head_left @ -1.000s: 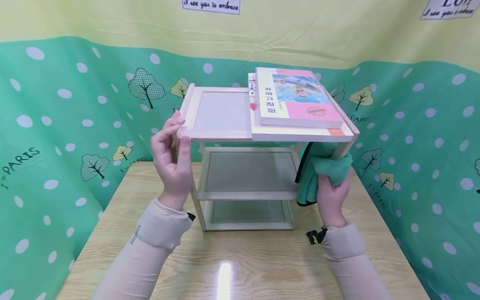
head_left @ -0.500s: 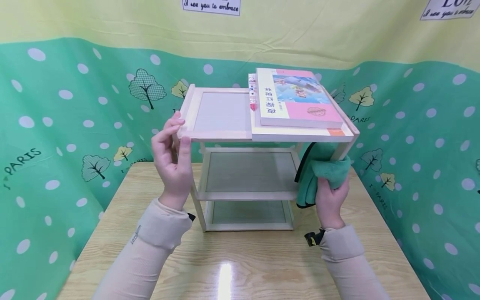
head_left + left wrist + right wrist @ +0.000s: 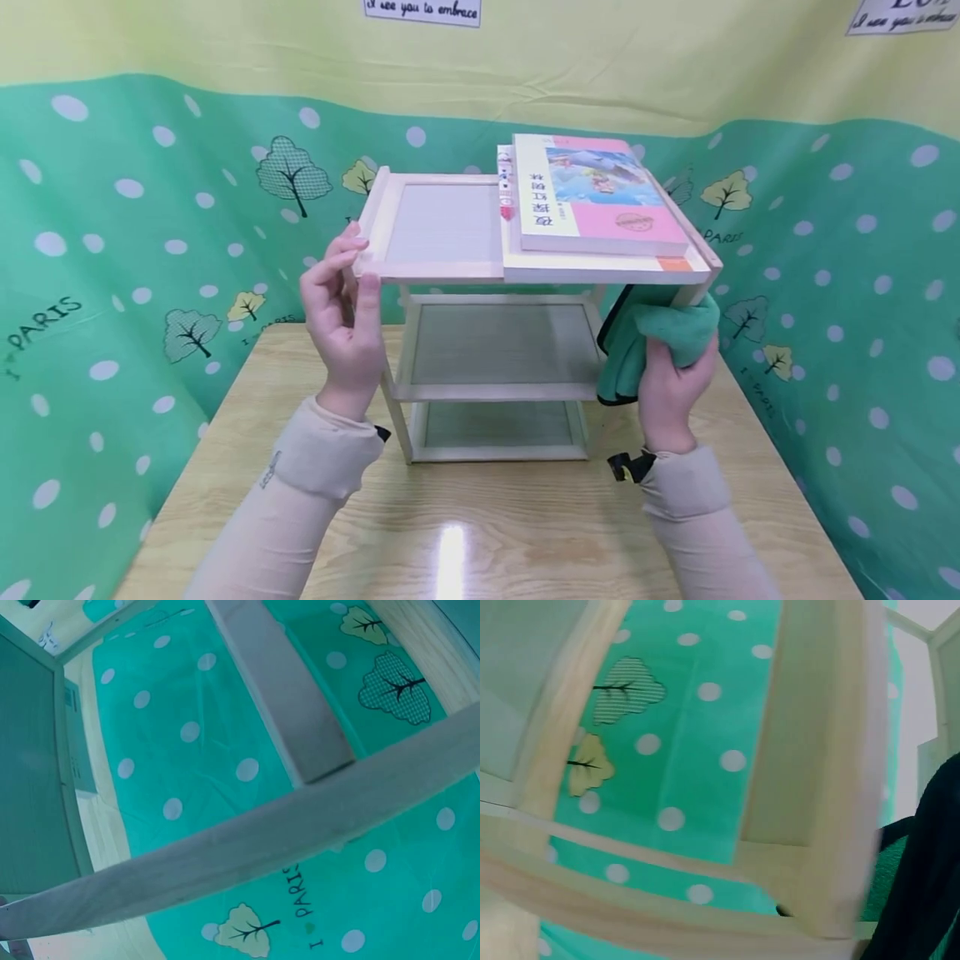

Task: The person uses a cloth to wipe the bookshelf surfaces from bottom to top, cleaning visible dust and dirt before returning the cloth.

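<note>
A three-tier whitish wooden shelf stands on the table. My left hand holds the front left corner of its top tier, thumb at the front edge and fingers round the side. In my right hand is a green cloth with black edging, wrapped round the upper part of the front right post just under the top tier. The dark folds of the cloth fill the right edge of the right wrist view. From the left wrist, a long shelf post crosses the view; the fingers are mostly hidden there.
Two stacked books lie on the right half of the top tier; the upper book has a pink and blue cover. Wood-grain table extends in front of the shelf. A green and yellow printed curtain hangs behind and at both sides.
My right hand and the green cloth have shifted a little to the right and up along the post. The left hand keeps its hold on the corner.
</note>
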The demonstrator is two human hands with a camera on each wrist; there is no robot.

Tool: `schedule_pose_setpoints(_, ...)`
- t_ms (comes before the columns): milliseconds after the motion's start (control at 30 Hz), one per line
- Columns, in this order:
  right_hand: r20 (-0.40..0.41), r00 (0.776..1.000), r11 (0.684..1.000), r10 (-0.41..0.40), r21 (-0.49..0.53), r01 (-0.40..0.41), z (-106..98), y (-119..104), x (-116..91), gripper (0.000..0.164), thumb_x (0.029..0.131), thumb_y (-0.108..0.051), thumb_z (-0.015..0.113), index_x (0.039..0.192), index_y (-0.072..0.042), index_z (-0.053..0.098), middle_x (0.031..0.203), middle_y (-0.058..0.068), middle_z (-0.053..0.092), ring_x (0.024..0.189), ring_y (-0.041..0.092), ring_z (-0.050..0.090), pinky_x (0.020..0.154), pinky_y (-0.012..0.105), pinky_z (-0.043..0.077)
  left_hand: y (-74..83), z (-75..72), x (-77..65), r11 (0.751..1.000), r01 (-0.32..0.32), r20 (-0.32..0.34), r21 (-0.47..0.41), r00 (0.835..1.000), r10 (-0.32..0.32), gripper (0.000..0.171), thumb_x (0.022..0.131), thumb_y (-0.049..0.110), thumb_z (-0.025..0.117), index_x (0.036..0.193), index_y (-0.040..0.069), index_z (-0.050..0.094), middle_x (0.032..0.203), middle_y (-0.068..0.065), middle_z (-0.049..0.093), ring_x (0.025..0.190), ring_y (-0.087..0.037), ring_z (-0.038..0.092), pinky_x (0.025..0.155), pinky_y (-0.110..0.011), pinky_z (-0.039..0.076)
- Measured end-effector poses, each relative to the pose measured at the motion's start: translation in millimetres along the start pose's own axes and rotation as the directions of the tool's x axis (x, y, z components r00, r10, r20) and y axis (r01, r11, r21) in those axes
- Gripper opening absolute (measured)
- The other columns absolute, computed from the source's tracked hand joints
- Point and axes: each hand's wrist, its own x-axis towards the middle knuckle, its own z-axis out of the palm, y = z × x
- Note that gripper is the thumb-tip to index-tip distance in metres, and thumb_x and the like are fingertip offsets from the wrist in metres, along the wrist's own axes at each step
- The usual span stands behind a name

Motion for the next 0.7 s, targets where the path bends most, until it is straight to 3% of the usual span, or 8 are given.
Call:
schedule_pose_setpoints(133, -0.053, 0.998, 1.000, -0.013, 0.008, 0.013, 0.0, -0.9, 12.2, 0.035, 0.093, 0.001, 0.057, 0.128, 0.003, 0.057, 0.124, 0.009, 0.066, 0.078, 0.010, 0.053, 0.071, 0.021, 0.042, -0.2, 0.6, 0.8, 1.000, -0.004, -0.004, -0.020, 1.000, 0.004, 0.023, 0.093, 0.001, 0.054, 0.111, -0.012, 0.047, 0.121, -0.002, 0.064, 0.133, -0.029, 0.052, 0.116, -0.048, 0.041)
schedule_pose_setpoints(233, -0.085, 0.996, 1.000, -0.010, 0.012, 0.011, -1.6, 2.3, 20.1, 0.030, 0.092, 0.000, 0.060, 0.122, 0.001, 0.060, 0.113, 0.006, 0.067, 0.068, 0.008, 0.044, 0.064, 0.022, 0.036, -0.1, 0.5, 0.8, 1.000, -0.010, -0.007, -0.023, 1.000, 0.010, 0.023, 0.093, 0.000, 0.054, 0.110, -0.013, 0.047, 0.121, -0.002, 0.064, 0.132, -0.029, 0.052, 0.116, -0.048, 0.041)
schedule_pose_setpoints(433, -0.099, 0.995, 1.000, -0.004, -0.001, 0.004, -2.6, 2.4, 21.8, 0.031, 0.091, 0.001, 0.059, 0.123, 0.002, 0.060, 0.116, 0.005, 0.068, 0.073, 0.009, 0.046, 0.066, 0.022, 0.036, 0.0, 0.7, 0.1, 1.000, -0.011, 0.007, -0.016, 1.000, 0.011, 0.026, 0.094, 0.004, 0.055, 0.111, -0.014, 0.046, 0.122, -0.001, 0.064, 0.133, -0.029, 0.052, 0.115, -0.047, 0.042)
schedule_pose_setpoints(700, -0.075, 0.997, 0.994, -0.029, -0.110, 0.021, -1.0, 1.4, 16.0, 0.041, 0.091, -0.002, 0.059, 0.132, 0.001, 0.056, 0.112, -0.006, 0.070, 0.073, 0.004, 0.043, 0.068, 0.021, 0.031, 0.9, -0.6, 0.1, 1.000, -0.004, 0.014, -0.007, 1.000, 0.004, 0.028, 0.096, 0.006, 0.055, 0.112, -0.014, 0.045, 0.124, -0.001, 0.063, 0.135, -0.028, 0.051, 0.116, -0.047, 0.040)
